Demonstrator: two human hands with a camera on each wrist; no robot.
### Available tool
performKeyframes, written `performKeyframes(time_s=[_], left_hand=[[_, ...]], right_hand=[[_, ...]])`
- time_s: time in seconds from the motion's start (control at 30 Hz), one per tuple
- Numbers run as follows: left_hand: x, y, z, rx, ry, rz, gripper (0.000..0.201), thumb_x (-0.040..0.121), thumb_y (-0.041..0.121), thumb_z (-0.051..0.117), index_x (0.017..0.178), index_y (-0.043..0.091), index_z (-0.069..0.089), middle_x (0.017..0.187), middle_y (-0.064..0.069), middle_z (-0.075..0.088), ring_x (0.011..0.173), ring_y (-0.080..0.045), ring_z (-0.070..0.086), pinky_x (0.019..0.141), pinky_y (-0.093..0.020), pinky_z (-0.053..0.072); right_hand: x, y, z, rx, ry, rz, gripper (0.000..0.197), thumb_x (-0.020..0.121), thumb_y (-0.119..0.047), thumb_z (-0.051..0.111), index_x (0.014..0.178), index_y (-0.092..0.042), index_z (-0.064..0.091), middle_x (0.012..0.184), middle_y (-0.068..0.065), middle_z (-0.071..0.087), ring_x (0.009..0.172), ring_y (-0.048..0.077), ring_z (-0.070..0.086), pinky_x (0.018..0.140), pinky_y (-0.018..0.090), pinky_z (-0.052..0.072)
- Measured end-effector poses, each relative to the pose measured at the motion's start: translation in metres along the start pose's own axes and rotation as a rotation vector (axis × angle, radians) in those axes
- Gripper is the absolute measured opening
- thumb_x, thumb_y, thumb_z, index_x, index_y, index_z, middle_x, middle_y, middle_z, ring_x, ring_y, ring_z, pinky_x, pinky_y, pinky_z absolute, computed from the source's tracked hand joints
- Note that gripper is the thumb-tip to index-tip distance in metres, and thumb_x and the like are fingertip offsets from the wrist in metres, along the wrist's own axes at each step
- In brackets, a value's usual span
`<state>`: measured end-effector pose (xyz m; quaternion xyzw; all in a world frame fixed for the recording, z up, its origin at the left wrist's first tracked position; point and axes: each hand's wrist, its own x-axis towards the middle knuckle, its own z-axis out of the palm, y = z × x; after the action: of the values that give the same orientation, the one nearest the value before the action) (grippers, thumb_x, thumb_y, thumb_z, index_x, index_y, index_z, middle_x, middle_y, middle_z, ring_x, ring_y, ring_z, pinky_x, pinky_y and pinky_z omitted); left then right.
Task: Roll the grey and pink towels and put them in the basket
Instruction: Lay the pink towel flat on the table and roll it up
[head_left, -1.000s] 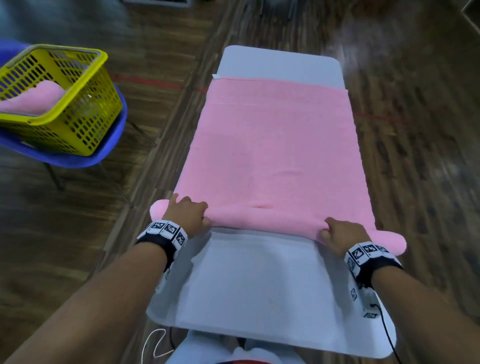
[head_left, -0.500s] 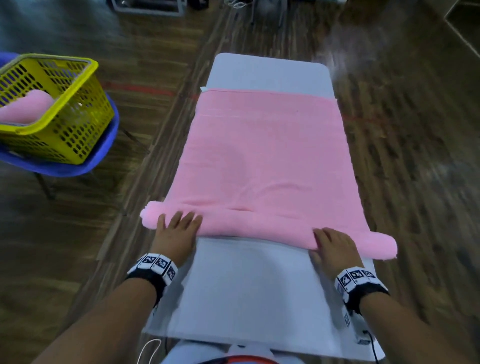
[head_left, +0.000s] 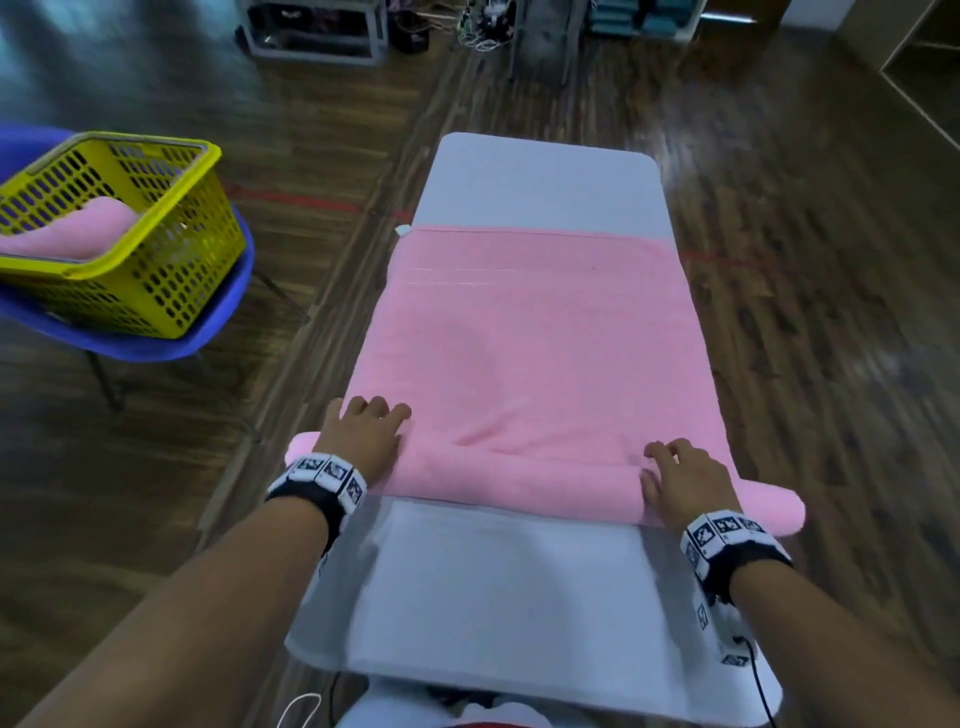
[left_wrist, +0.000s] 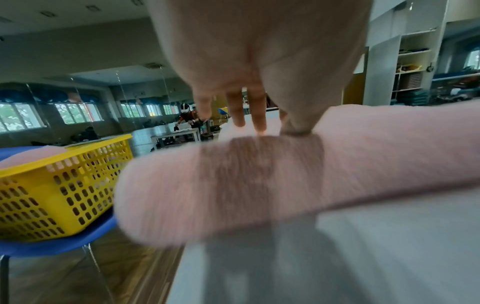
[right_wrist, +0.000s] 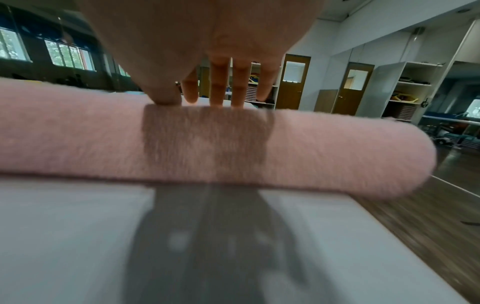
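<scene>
Since the earlier frames both hands have gone from curled on the roll's near edge to lying flat on top of it, and the roll has travelled further up the table, leaving more bare grey top behind it. From the head view, the left hand and right hand lie with fingers straight and slightly spread, pressing the roll at the near end of the pink towel; well over half the towel lies flat beyond the roll, up to a hem short of the far end of the table. Left of the table, the basket sits on a blue chair with one pink roll already inside; no grey towel shows anywhere, so I judge the task partly done, with this roll to finish and drop in. At the left wrist, straight fingers reach over the roll's top; its rounded end overhangs the table's left edge towards the basket. At the right wrist, the fingers are likewise flat and spread; the roll looks plump, fuzzy and even, its right end overhanging the table's right edge.
</scene>
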<state>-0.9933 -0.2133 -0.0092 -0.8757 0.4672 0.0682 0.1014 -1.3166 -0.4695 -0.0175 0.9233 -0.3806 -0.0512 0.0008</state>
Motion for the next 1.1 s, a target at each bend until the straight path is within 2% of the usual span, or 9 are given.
performKeyframes(time_s=[0.13,0.27,0.33,0.47,0.53,0.7,0.9,1.0,1.1], left_hand=[[-0.041,0.004,0.028,0.018,0.104,0.118,0.033,0.085,0.033,0.047,0.115,0.026,0.058,0.112,0.0,0.065,0.106,-0.028,0.055,0.106,-0.053,0.027],[-0.059,0.003,0.035,-0.023,-0.02,0.085,0.055,0.082,0.047,0.05,0.133,0.028,0.05,0.135,0.007,0.055,0.125,-0.024,0.048,0.11,-0.055,0.021],[-0.051,0.001,0.028,0.01,-0.074,0.086,0.051,0.086,0.043,0.048,0.136,0.03,0.044,0.138,0.009,0.053,0.13,-0.022,0.042,0.111,-0.052,0.018],[-0.024,0.003,-0.002,0.015,-0.156,0.032,0.028,0.087,0.041,0.041,0.108,0.026,0.051,0.105,0.0,0.066,0.114,-0.024,0.05,0.111,-0.053,0.017],[-0.017,0.005,-0.012,-0.049,-0.217,-0.033,0.031,0.085,0.04,0.039,0.111,0.028,0.049,0.103,-0.004,0.065,0.113,-0.024,0.051,0.111,-0.054,0.015],[-0.029,0.009,0.002,0.065,0.049,-0.038,0.045,0.097,0.034,0.037,0.141,0.033,0.031,0.133,-0.001,0.052,0.123,-0.027,0.045,0.111,-0.054,0.019],[-0.05,0.011,0.029,0.011,-0.128,0.018,0.068,0.084,0.039,0.051,0.145,0.032,0.023,0.149,0.003,0.036,0.137,-0.025,0.029,0.111,-0.057,0.015],[-0.04,0.009,0.016,0.01,-0.123,0.031,0.046,0.086,0.035,0.049,0.131,0.03,0.04,0.128,0.002,0.056,0.125,-0.025,0.041,0.112,-0.057,0.016],[-0.024,0.007,-0.004,-0.042,-0.184,-0.023,0.031,0.085,0.04,0.043,0.113,0.027,0.049,0.102,-0.002,0.066,0.112,-0.025,0.052,0.113,-0.056,0.012]], right_hand=[[-0.031,0.0,0.021,-0.021,-0.076,-0.048,0.042,0.09,-0.054,0.043,0.118,-0.026,0.057,0.112,0.001,0.059,0.1,0.023,0.056,0.09,0.037,0.042],[-0.038,0.0,0.022,-0.012,-0.102,-0.074,0.054,0.083,-0.054,0.052,0.13,-0.027,0.05,0.124,-0.003,0.057,0.112,0.021,0.053,0.101,0.035,0.037],[-0.031,0.001,0.014,-0.052,-0.126,-0.08,0.045,0.085,-0.045,0.05,0.127,-0.028,0.049,0.121,-0.005,0.058,0.108,0.02,0.055,0.099,0.035,0.037],[-0.005,-0.005,-0.009,-0.052,-0.274,-0.037,0.023,0.09,-0.04,0.04,0.107,-0.026,0.047,0.107,-0.001,0.066,0.096,0.023,0.061,0.083,0.033,0.04],[0.001,-0.007,-0.015,-0.026,-0.312,-0.007,0.02,0.091,-0.04,0.039,0.104,-0.025,0.045,0.101,0.003,0.068,0.088,0.025,0.062,0.074,0.03,0.041],[-0.019,-0.005,0.002,-0.036,-0.028,-0.095,0.031,0.095,-0.04,0.044,0.123,-0.03,0.053,0.12,-0.001,0.059,0.104,0.024,0.058,0.089,0.034,0.04],[-0.043,-0.01,0.024,-0.035,-0.173,-0.057,0.056,0.087,-0.053,0.048,0.137,-0.029,0.035,0.139,-0.007,0.045,0.129,0.019,0.042,0.111,0.044,0.025],[-0.029,-0.008,0.013,-0.071,-0.24,-0.038,0.045,0.089,-0.041,0.049,0.131,-0.029,0.036,0.13,-0.004,0.053,0.122,0.021,0.047,0.11,0.045,0.025],[-0.01,-0.01,-0.004,-0.014,-0.271,-0.008,0.022,0.089,-0.038,0.043,0.107,-0.027,0.043,0.106,0.0,0.067,0.093,0.022,0.057,0.095,0.037,0.034]])
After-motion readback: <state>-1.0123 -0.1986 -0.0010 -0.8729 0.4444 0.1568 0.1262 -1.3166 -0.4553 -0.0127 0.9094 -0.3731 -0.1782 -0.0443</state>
